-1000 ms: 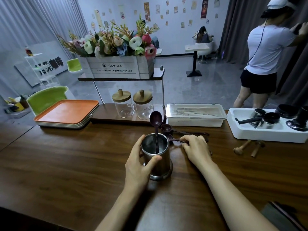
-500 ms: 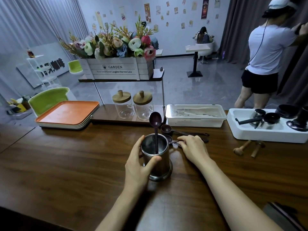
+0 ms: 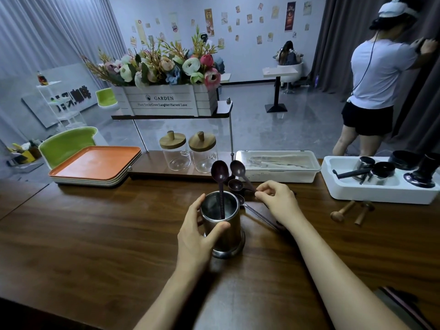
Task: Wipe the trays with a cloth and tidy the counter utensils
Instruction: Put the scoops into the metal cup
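Note:
A steel utensil cup [image 3: 222,225] stands on the brown wooden counter [image 3: 95,234], and my left hand [image 3: 198,231] grips its side. One dark purple spoon [image 3: 219,173] stands upright in the cup. My right hand [image 3: 277,202] pinches the handle of a second purple spoon [image 3: 238,169], whose bowl is raised just right of the cup. Two more spoons lie on the counter between cup and hand: a small scoop [image 3: 235,186] and a metal-handled one [image 3: 259,214]. Stacked trays with an orange one on top [image 3: 95,164] sit at the back left.
Two lidded glass jars [image 3: 188,153] and a white lidded box [image 3: 277,166] stand behind the cup. A white tray of metal pitchers [image 3: 381,179] is at the right, two wooden tampers [image 3: 350,210] before it. A flower crate [image 3: 164,103] sits on a raised shelf. A person [image 3: 378,79] stands beyond.
My right hand has lifted one purple spoon off the counter, so its bowl now stands up beside the cup. My left hand stays on the cup.

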`<state>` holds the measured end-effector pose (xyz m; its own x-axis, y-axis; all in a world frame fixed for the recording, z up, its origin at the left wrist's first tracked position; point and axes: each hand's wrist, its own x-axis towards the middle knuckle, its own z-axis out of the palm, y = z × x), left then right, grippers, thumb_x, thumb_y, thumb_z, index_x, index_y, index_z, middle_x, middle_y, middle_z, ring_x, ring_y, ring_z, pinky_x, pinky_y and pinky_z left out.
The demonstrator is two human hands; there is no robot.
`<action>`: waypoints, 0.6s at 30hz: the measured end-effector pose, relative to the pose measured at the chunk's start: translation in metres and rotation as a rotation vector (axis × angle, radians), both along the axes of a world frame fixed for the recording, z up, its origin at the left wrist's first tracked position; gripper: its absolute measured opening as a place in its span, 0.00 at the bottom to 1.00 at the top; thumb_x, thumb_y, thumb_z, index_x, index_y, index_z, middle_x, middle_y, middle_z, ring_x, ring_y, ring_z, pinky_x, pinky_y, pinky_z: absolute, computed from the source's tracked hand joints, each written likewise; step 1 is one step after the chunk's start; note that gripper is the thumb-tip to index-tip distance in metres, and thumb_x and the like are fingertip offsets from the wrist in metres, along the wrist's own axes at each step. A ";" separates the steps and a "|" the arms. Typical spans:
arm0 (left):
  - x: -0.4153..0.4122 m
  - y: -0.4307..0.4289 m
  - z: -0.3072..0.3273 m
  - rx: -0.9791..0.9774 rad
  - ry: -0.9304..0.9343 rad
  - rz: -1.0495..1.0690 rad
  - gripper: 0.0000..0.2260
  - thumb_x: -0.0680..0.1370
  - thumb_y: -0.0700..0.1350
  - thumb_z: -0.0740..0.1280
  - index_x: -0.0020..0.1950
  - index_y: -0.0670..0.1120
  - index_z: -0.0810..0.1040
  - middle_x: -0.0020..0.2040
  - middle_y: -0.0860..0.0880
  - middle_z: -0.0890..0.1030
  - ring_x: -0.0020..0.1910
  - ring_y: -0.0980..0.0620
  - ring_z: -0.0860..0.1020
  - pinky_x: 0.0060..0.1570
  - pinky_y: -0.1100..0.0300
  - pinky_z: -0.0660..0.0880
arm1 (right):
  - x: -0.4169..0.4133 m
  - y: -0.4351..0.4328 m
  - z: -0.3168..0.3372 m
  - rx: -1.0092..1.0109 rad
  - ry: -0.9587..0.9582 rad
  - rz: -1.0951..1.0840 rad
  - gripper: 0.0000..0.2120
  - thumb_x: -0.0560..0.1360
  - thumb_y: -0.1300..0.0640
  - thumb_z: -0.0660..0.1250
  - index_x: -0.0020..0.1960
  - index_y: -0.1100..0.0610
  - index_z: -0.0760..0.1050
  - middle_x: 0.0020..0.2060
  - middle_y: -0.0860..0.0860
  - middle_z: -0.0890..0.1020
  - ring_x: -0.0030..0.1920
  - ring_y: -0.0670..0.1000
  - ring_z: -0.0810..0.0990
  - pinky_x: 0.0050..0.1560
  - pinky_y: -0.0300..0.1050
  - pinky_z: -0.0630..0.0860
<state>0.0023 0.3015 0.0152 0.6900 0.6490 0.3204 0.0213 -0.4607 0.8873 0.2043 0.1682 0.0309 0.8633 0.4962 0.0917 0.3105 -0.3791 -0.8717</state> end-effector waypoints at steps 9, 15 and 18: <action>0.006 0.002 -0.004 -0.005 0.028 0.021 0.37 0.65 0.69 0.75 0.71 0.64 0.66 0.66 0.62 0.77 0.66 0.62 0.75 0.68 0.52 0.74 | -0.028 -0.006 0.053 0.491 0.371 0.157 0.15 0.77 0.63 0.70 0.62 0.53 0.78 0.45 0.55 0.86 0.41 0.48 0.83 0.38 0.37 0.78; 0.004 0.000 0.000 -0.031 0.034 0.016 0.34 0.64 0.68 0.76 0.66 0.73 0.64 0.63 0.62 0.79 0.64 0.63 0.77 0.67 0.51 0.75 | -0.038 -0.002 0.077 0.640 0.455 0.112 0.08 0.78 0.60 0.68 0.57 0.58 0.78 0.44 0.57 0.86 0.41 0.52 0.85 0.45 0.46 0.82; 0.004 0.001 0.000 -0.043 0.041 0.017 0.36 0.63 0.68 0.77 0.67 0.70 0.65 0.63 0.61 0.80 0.65 0.63 0.77 0.67 0.50 0.75 | -0.041 0.005 0.077 0.649 0.451 0.057 0.07 0.79 0.59 0.68 0.56 0.60 0.78 0.44 0.58 0.86 0.42 0.56 0.86 0.43 0.46 0.83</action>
<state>0.0064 0.3025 0.0155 0.6910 0.6730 0.2638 0.0651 -0.4214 0.9045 0.1632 0.1731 0.1083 0.8609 0.5081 0.0254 -0.1218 0.2543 -0.9594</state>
